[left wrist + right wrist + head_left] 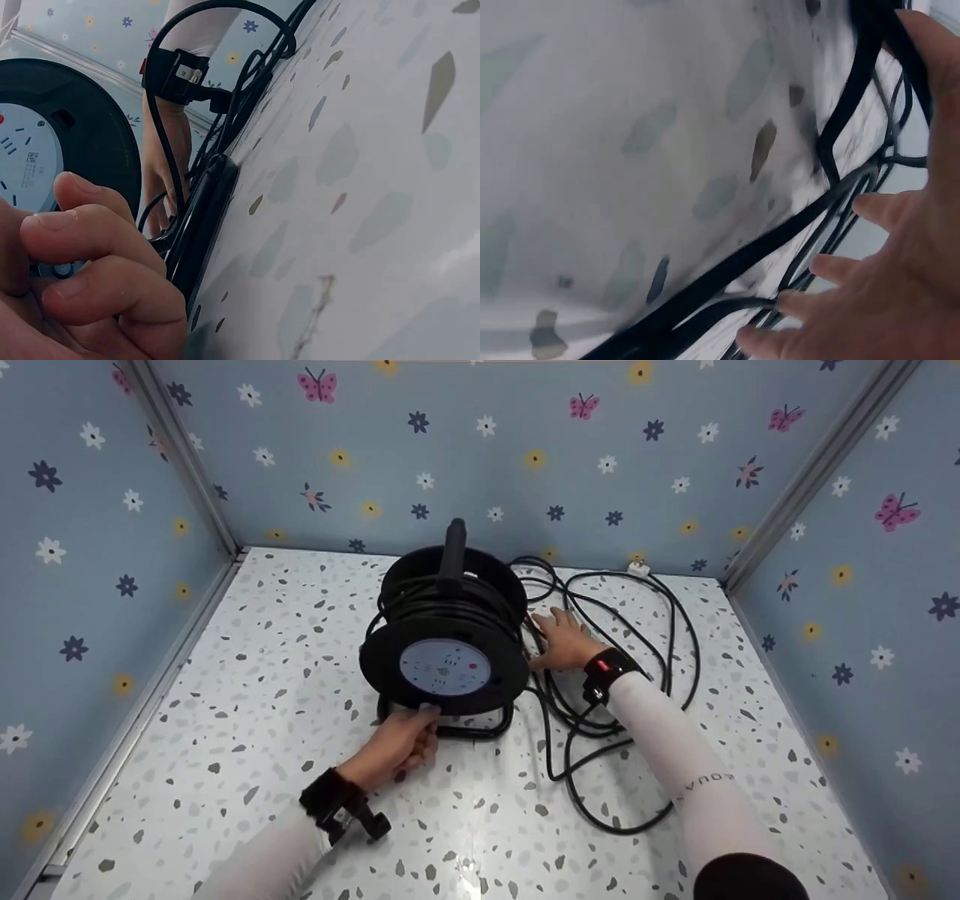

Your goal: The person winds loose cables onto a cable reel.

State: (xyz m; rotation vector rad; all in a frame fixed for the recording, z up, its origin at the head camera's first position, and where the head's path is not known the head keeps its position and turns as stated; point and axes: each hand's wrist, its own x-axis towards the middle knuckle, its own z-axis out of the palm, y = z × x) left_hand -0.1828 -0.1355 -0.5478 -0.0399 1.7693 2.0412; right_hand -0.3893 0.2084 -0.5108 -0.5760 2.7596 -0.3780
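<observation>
Has curled left hand [397, 744] at lower front of cable reel [448, 664]; cannot tell if gripping; has right hand [567, 645], fingers apart, beside it over loose cable [744, 259].

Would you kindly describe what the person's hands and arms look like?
The left hand and right hand wear no gloves. The left sleeve and right sleeve are pale; the right one has dark lettering and a black part higher up. The left wrist strap and right wrist strap are black with attachments, the right showing a red mark.

The reel [446, 628] looks like plastic, the tabletop [277, 660] smooth and glossy.
</observation>
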